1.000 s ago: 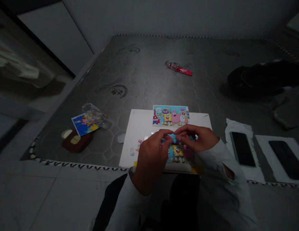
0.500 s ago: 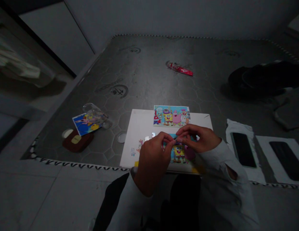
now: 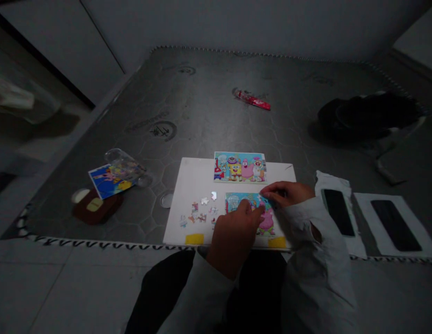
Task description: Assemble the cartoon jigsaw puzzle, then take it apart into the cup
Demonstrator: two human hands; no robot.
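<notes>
A part-built cartoon jigsaw puzzle (image 3: 236, 202) lies on a white board (image 3: 195, 178) at the near edge of a grey mat. My left hand (image 3: 233, 236) rests over the puzzle's lower middle. Its fingers are curled and its fingertips press down near the pink figure; whether they hold a piece is hidden. My right hand (image 3: 288, 192) lies at the puzzle's upper right corner with its fingers stretched flat on the pieces. Several loose pieces (image 3: 200, 211) are scattered on the board to the left. A reference picture card (image 3: 240, 167) lies at the board's far edge.
The grey mat (image 3: 209, 106) holds a red wrapper (image 3: 251, 99) far off and a clear bag with a picture card (image 3: 116, 176) over a brown object (image 3: 93, 208) at left. Two dark phones (image 3: 337, 211) (image 3: 395, 225) lie on white paper at right; a dark bundle (image 3: 369, 113) sits beyond them.
Both hands have come down from a shared pinch above the puzzle onto its surface. The left hand shifted right and uncovered the loose pieces. The view moved slightly.
</notes>
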